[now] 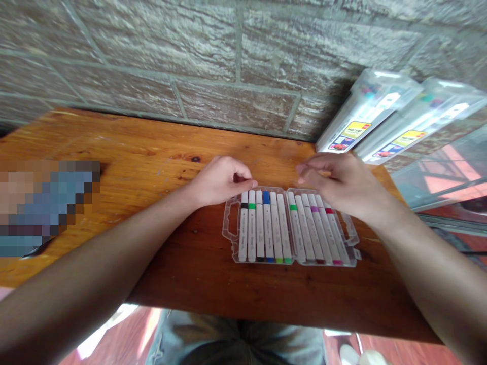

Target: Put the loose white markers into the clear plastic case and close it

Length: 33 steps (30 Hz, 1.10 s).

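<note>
A clear plastic marker case (294,256) lies unfolded flat on the table, its two halves side by side. Both halves hold a row of white markers (268,228) with coloured bands and ends: black, green, blue, purple and red among them. My left hand (222,180) is at the case's upper left edge, fingers curled and thumb tip against the index finger near the marker tops. Whether it touches the case I cannot tell. Over the upper right corner, my right hand (338,177) has its fingertips pinched together. Nothing shows in either hand.
Two closed clear marker boxes (350,121) with printed labels lean against the stone wall (213,91) at the back right. A pixelated flat object (49,208) lies on the left of the wooden table (152,152). My legs (236,339) are below the front edge.
</note>
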Each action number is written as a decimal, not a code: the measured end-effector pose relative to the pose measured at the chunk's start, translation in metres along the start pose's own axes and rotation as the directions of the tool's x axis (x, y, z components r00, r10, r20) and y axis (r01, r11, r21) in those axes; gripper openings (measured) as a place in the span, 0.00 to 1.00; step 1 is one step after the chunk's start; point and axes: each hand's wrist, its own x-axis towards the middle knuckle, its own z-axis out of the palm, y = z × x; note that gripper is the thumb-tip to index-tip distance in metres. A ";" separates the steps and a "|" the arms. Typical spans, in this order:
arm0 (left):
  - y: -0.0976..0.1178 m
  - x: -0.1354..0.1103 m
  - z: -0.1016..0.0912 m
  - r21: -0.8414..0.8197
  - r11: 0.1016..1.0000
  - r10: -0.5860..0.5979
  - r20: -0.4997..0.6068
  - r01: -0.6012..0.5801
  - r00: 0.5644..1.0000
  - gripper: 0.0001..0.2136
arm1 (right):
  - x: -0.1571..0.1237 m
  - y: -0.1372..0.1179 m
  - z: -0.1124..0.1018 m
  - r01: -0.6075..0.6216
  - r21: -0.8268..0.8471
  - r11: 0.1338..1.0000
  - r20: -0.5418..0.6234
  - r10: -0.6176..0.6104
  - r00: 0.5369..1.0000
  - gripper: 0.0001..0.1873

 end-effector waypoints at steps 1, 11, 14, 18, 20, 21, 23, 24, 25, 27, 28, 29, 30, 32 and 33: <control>0.000 0.000 0.000 0.000 1.000 -0.001 0.002 0.001 1.000 0.12 | -0.004 0.006 0.000 -0.002 0.017 1.000 -0.016 0.003 1.000 0.14; -0.001 0.000 -0.001 0.014 1.000 0.017 0.030 -0.018 0.999 0.13 | -0.016 0.015 0.021 0.200 0.097 0.975 -0.001 -0.201 0.980 0.12; 0.000 0.000 0.000 0.016 1.000 0.015 0.042 -0.015 0.999 0.15 | -0.017 0.018 0.022 0.196 0.129 0.972 -0.015 -0.195 0.981 0.13; 0.001 0.001 0.001 0.022 1.000 0.008 0.027 -0.009 1.000 0.16 | -0.017 0.019 0.023 0.156 0.166 0.974 -0.021 -0.155 0.988 0.13; 0.002 0.001 0.001 0.033 0.999 0.008 0.022 -0.009 1.000 0.16 | -0.016 0.018 0.024 0.159 0.176 0.972 -0.028 -0.156 0.987 0.13; 0.002 0.001 0.001 0.037 0.999 0.009 0.020 -0.010 1.000 0.16 | -0.016 0.017 0.024 0.164 0.176 0.971 -0.027 -0.162 0.986 0.14; 0.003 0.000 0.001 0.038 0.999 0.014 0.017 -0.014 1.000 0.16 | -0.016 0.017 0.023 0.167 0.164 0.972 -0.018 -0.166 0.986 0.14; 0.003 0.000 0.001 0.038 0.999 0.017 0.016 -0.017 1.000 0.16 | -0.015 0.018 0.022 0.161 0.151 0.975 -0.015 -0.161 0.987 0.14; 0.002 0.000 0.001 0.038 0.999 0.021 0.015 -0.021 1.000 0.16 | -0.015 0.018 0.021 0.153 0.133 0.979 -0.013 -0.153 0.988 0.14; 0.001 0.000 0.001 0.036 0.999 0.031 0.013 -0.031 0.999 0.16 | -0.015 0.020 0.017 0.139 0.093 0.986 -0.014 -0.138 0.990 0.14; 0.001 0.000 0.001 0.034 0.999 0.035 0.011 -0.035 0.999 0.15 | -0.015 0.021 0.016 0.135 0.076 0.988 -0.012 -0.135 0.991 0.14; 0.001 -0.001 0.001 0.032 0.999 0.037 0.011 -0.038 0.999 0.15 | -0.015 0.022 0.015 0.136 0.065 0.989 -0.007 -0.136 0.991 0.14; 0.001 -0.001 0.001 0.031 0.999 0.037 0.009 -0.038 0.999 0.15 | -0.015 0.022 0.014 0.139 0.063 0.988 0.002 -0.140 0.990 0.14; 0.002 -0.001 0.001 0.034 0.999 0.033 0.004 -0.033 0.999 0.15 | -0.015 0.023 0.014 0.144 0.077 0.987 0.023 -0.146 0.989 0.14; 0.003 -0.001 0.001 0.037 0.999 0.030 0.000 -0.030 1.000 0.15 | -0.015 0.023 0.014 0.143 0.087 0.986 0.033 -0.146 0.989 0.14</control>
